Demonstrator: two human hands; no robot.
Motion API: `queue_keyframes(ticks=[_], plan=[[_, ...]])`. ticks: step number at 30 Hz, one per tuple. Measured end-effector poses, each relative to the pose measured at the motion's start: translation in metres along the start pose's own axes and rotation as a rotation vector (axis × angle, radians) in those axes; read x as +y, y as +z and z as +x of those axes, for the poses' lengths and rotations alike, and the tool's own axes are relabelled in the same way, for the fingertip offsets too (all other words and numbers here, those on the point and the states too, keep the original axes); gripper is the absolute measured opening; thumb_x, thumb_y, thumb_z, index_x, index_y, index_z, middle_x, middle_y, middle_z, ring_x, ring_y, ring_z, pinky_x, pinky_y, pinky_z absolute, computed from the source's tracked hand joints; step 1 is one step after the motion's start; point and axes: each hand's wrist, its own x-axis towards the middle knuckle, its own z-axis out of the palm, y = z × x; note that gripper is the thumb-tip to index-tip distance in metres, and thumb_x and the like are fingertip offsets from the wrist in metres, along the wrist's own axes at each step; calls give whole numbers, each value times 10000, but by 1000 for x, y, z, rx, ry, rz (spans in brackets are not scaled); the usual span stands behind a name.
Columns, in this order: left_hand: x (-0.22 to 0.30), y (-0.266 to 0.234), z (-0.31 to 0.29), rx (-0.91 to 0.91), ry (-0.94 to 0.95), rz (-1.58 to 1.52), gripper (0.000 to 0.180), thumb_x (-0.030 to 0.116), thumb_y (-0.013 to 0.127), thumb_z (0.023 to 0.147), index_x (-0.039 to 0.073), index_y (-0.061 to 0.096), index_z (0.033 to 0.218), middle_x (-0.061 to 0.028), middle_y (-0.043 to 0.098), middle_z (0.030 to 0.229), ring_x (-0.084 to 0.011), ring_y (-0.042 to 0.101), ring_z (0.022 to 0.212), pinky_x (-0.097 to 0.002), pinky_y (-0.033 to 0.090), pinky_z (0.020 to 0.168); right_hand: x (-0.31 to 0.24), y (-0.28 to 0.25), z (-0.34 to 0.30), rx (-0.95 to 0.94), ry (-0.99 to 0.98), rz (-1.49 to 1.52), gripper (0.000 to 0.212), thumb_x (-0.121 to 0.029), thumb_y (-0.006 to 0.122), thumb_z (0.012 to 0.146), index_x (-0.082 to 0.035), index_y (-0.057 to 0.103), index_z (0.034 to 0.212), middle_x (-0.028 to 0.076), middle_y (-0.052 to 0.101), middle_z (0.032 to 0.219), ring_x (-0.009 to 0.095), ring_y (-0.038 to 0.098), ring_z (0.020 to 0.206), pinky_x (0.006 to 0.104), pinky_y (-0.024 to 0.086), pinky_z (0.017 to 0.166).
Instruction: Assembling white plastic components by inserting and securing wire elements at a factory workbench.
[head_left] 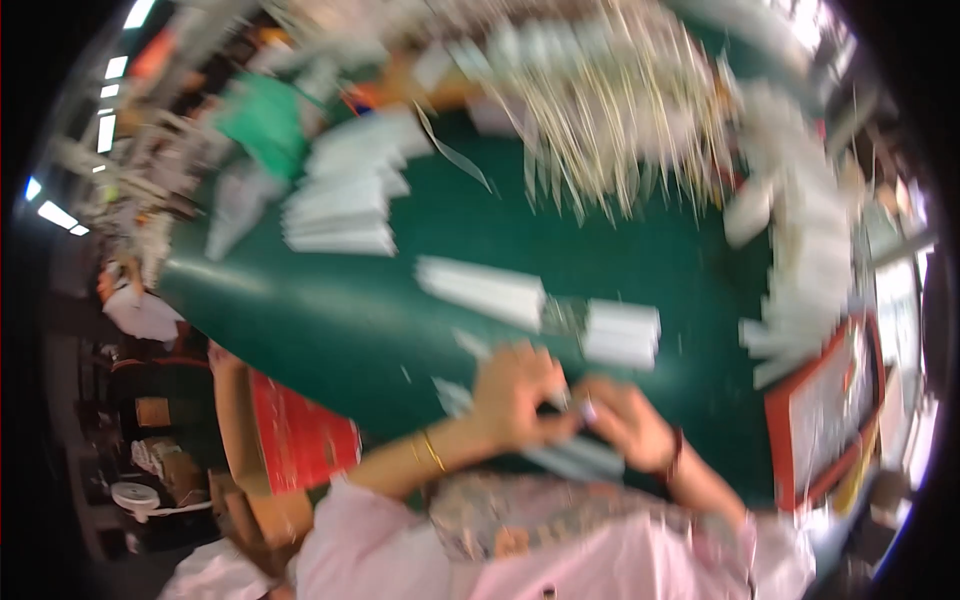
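Around a smooth, dark-green counter [690, 265], a cluttered room, blurred. Close to the near edge, left hand [520, 395] and right hand [628, 425] just beside each other, with bent fingers turned inward. Curled in either grip, but cannot tell for blur how far closed or whether holding anything. On the counter, at the near side of both hands, a flat whitish strip [575, 459]. Beyond, a long white flat-sided bundle [480, 290] and a shorter white bundle [622, 333]; farther off, a bunch of thin cream-coloured strands [610, 140].
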Motion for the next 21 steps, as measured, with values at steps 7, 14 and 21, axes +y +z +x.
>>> queue_keyframes(ticks=[7,14,21], plan=[[17,-7,5,-77,-97,31,407,441,796,794,114,560,744,-56,499,729,-289,546,710,-427,389,646,3,7,-19,30,96,-52,407,-368,494,1082,-4,666,1145,209,670,1036,420,670,945,429,536,850],[17,-8,-2,11,-35,9,303,339,756,822,97,576,785,-54,511,736,-286,554,734,-420,385,655,-14,11,-18,97,1,-188,345,-306,617,1043,-23,646,1239,193,713,992,409,716,901,421,566,800],[6,0,1,-164,-264,60,283,356,685,966,83,614,989,-116,666,774,-387,679,704,-506,528,605,-2,15,-12,295,54,-505,479,2,732,890,-48,569,1338,202,764,1031,290,776,837,396,595,742]])
